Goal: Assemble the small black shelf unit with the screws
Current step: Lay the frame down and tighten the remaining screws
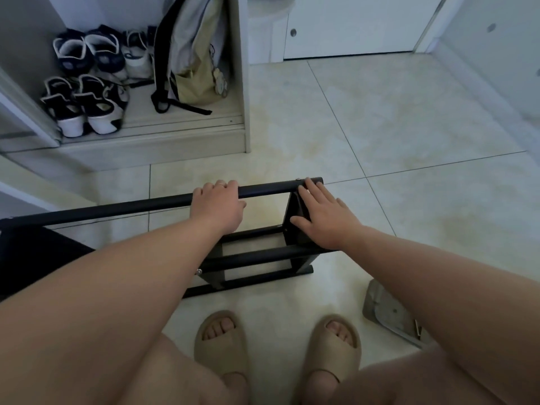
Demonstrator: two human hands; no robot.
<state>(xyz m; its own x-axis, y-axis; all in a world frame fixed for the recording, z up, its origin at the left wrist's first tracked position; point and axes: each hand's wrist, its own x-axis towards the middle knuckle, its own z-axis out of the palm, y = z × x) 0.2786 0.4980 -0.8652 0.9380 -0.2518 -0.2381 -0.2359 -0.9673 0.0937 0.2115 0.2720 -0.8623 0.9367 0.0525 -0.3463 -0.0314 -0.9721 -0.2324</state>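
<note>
left hand (217,206) curled round top bar (263,190), right hand (324,217) flat on end panel (293,209), shelf unit (254,255) cropped at left

Left hand (217,204) grips the black shelf unit's (257,254) top bar; right hand (324,216) lies flat on its end panel.

The tiled floor (409,127) bears the black shelf unit (254,256) and beige slippers (222,355).

Pale tiled floor (409,135), white doors (350,27), open closet (187,133) holding shoes (84,106).
</note>
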